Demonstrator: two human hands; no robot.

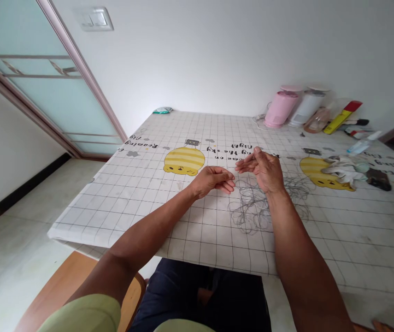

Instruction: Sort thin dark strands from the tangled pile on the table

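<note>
A loose tangle of thin dark thread (252,214) lies spread on the checked tablecloth in front of me, partly hidden by my right wrist and forearm. My left hand (214,180) hovers at the tangle's far left edge, thumb and forefinger pinched together. A fine strand seems to run at those fingertips, though it is very faint. Just to the right, my right hand (266,170) is held above the far side of the tangle. Its fingers stretch toward my left hand with the thumb raised apart, and I see nothing gripped in it.
The tablecloth (131,193) has printed yellow bears. Along the wall stand a pink cylinder (281,109), a white cylinder (306,108) and a yellow-red box (342,117). A crumpled cloth (345,170) and a clear bottle (364,143) lie at right. A green packet (162,110) sits at the far left corner.
</note>
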